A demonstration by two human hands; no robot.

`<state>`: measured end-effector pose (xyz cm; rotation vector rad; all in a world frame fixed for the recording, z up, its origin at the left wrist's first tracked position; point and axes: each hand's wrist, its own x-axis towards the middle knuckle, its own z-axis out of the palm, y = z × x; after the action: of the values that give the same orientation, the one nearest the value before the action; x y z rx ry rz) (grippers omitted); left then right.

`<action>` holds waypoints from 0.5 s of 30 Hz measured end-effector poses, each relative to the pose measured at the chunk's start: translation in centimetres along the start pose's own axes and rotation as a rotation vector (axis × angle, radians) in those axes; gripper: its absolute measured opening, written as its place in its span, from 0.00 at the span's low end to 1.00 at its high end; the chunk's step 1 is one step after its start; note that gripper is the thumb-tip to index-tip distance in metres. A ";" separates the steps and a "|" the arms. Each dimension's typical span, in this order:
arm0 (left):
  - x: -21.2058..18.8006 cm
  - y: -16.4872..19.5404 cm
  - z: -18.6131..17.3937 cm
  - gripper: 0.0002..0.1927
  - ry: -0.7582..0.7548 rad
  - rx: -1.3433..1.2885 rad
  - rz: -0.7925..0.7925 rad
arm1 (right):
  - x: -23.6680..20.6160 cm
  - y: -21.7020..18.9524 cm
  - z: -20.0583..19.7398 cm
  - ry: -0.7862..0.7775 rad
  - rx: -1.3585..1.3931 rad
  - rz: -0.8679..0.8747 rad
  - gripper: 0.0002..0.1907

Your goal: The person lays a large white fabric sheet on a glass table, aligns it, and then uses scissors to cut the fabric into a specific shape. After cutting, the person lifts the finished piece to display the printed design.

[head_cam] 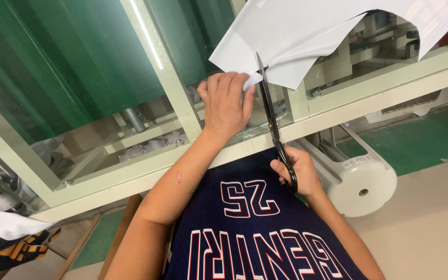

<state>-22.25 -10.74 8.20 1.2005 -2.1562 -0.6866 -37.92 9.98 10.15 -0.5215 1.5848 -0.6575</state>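
A large white sheet (307,26) hangs across the top of the view, with a curved cut edge on its right. My left hand (225,102) pinches the sheet's lower edge just left of the blades. My right hand (297,171) grips the black handles of long scissors (269,111). The blades point up and away from me, their tips reaching into the white sheet beside my left fingers.
A pale green metal machine frame (172,88) with clear panels stands right in front of me. A white roll holder (361,184) sits low on the right. White scraps (146,148) lie inside the frame. A white cloth (6,223) lies at lower left.
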 end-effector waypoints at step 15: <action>0.0 0.5 1.1 0.16 0.033 0.127 -0.050 | 0.4 -2.4 -5.8 -0.038 -0.260 0.049 0.24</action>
<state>-23.30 -10.34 7.73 1.3261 -2.1766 -0.5535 -43.86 8.55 11.81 -0.6804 1.6513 -0.4043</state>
